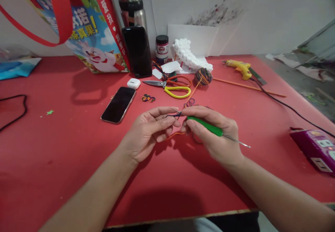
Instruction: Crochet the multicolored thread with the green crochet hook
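My right hand (213, 129) is closed round the green handle of a double-ended crochet hook (206, 125). One metal end sticks out past the palm; the other points left toward my left fingertips. My left hand (155, 125) pinches dark blue and orange yarn (175, 115) between thumb and forefinger, where the hook's tip meets it. From there the strand loops (190, 102) on the table and runs up to a multicoloured yarn ball (203, 76). Just beyond my hands lie scissors (178, 91) with orange and yellow handles, and a small crocheted piece (148, 98).
A phone (119, 105) and white earbud case (133, 83) lie left on the red table (78, 162). Behind stand another phone (137, 50), a steel flask (131, 1), a jar (162, 49) and a gift bag (102, 55). Right: a glue gun (239, 68), orange stick (248, 87), purple box (314, 148).
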`<state>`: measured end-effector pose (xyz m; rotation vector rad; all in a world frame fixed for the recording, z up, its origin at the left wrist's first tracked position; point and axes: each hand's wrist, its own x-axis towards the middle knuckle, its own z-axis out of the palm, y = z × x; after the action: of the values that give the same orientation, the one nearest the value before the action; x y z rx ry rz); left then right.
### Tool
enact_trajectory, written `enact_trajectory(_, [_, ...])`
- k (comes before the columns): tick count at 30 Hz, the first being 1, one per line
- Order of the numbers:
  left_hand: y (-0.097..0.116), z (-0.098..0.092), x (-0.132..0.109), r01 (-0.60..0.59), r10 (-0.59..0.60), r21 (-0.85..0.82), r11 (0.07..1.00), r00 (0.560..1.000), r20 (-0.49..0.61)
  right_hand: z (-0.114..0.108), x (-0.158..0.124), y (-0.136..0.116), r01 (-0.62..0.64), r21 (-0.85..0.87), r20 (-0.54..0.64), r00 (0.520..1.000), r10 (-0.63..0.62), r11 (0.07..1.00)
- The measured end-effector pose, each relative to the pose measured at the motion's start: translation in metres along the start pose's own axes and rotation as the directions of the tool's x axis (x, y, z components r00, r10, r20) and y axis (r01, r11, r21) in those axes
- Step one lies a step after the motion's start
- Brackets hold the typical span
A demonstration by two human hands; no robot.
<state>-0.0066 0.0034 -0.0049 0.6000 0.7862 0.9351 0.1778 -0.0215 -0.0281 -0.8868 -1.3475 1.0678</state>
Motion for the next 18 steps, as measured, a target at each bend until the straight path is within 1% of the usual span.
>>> enact_trajectory(4, [0.002, 0.001, 0.0, -0.031, 0.034, 0.076, 0.997, 0.999, -0.035, 0.002, -0.001, -0.001, 0.006, -0.044, -0.007, 1.0, -0.006, 0.999])
enact_trajectory(7, [0.006, 0.001, -0.001, -0.008, 0.011, 0.089, 0.996, 0.999, -0.035, 0.004, -0.002, -0.003, 0.001, -0.056, -0.015, 1.0, -0.002, 0.998])
enact_trajectory(12, [0.009, -0.006, -0.001, 0.064, -0.067, 0.07, 0.995, 0.997, 0.037, 0.006, -0.002, -0.003, -0.066, 0.05, -0.051, 0.996, 0.069, 0.997])
enact_trajectory(18, [0.008, -0.011, 0.0, 0.13, -0.134, 0.037, 0.991, 0.983, 0.128, 0.005, -0.001, -0.002, -0.121, 0.067, -0.072, 0.989, 0.126, 0.99])
